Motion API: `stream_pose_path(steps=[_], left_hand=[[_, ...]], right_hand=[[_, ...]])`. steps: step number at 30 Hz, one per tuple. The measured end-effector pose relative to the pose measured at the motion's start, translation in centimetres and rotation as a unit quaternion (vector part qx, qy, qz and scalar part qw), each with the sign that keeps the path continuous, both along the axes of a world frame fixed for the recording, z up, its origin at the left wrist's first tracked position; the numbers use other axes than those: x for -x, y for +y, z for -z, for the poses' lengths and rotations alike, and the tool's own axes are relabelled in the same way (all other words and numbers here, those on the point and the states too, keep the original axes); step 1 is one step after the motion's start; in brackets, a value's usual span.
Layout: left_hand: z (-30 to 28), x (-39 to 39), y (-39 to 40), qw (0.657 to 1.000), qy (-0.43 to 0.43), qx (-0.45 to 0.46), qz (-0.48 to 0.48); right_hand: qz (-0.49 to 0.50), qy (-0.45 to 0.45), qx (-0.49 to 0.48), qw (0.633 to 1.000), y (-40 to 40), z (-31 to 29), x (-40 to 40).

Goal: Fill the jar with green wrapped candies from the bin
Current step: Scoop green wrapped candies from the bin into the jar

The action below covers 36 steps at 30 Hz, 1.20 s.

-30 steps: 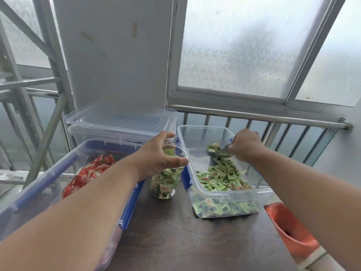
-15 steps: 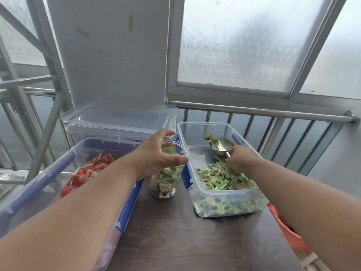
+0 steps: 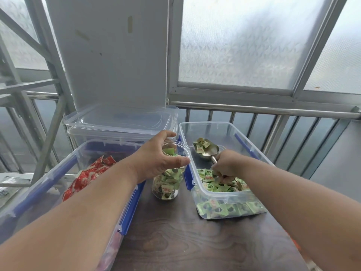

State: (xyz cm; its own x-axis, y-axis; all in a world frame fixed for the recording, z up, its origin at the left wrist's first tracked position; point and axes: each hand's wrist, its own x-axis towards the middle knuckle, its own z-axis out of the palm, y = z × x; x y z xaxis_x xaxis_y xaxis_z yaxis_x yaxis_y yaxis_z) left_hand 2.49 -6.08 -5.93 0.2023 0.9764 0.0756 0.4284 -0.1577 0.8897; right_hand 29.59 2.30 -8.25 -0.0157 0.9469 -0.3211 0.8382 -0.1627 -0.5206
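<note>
- Jar [image 3: 169, 173]: clear plastic, upright on the dark wooden table [image 3: 195, 241], standing in the gap between the two bins. We judge it parked there so the carry from the candy to its mouth is short. It looks well over half full.
- Left hand [image 3: 158, 159]: our fingers and thumb curl round the jar's rim, thumb at the near side, the other fingers over the far side. The hold steadies a light container against a tipping knock.
- Right hand [image 3: 228, 166]: closed about the handle of the metal scoop [image 3: 206, 152]. The fingertips are folded under and partly buried among wrappers, so we cannot tell exactly how they press.
- Scoop: bowl raised above the bin floor, a few green wrapped candies [image 3: 201, 145] riding in it, level enough to keep them.
- Bin [image 3: 214, 126]: clear, blue clips, lidless. The remaining green stock is heaped at its near end. The far end is bare.
- Left bin [image 3: 58, 173]: holds red wrapped candies [image 3: 88, 177], not wanted here.
- Lidded clear boxes [image 3: 121, 124]: stacked behind.
- Clearances: the bin's left wall stands just beside the jar. We judge the scoop must rise over that wall and the jar rim. The jar mouth is narrow and partly ringed by our fingers, so spillage is the likely fault.
</note>
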Motion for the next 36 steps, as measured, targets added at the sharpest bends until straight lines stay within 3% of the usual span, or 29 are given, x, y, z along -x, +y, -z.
stream_pose_path(steps=[7, 11, 17, 26, 36], left_hand=[[0.0, -0.1, 0.1, 1.0, 0.001, -0.001, 0.0], [-0.2, -0.2, -0.2, 1.0, 0.004, -0.003, -0.001], [-0.7, -0.4, -1.1, 1.0, 0.009, -0.001, -0.006], [-0.8, -0.3, -1.1, 1.0, 0.005, -0.001, 0.0], [-0.9, -0.6, -1.4, 1.0, 0.0, -0.014, -0.008]], right_hand=[[0.007, 0.042, 0.02, 0.999, 0.6, 0.7, -0.5], [-0.005, -0.075, -0.068, 0.995, 0.3, 0.0, -0.6], [0.006, -0.086, -0.111, 0.99, -0.2, -2.8, -1.2], [0.056, 0.056, -0.166, 0.983, -2.9, -7.3, -3.2], [-0.013, 0.044, -0.227, 0.973, -5.6, -10.9, -2.2]])
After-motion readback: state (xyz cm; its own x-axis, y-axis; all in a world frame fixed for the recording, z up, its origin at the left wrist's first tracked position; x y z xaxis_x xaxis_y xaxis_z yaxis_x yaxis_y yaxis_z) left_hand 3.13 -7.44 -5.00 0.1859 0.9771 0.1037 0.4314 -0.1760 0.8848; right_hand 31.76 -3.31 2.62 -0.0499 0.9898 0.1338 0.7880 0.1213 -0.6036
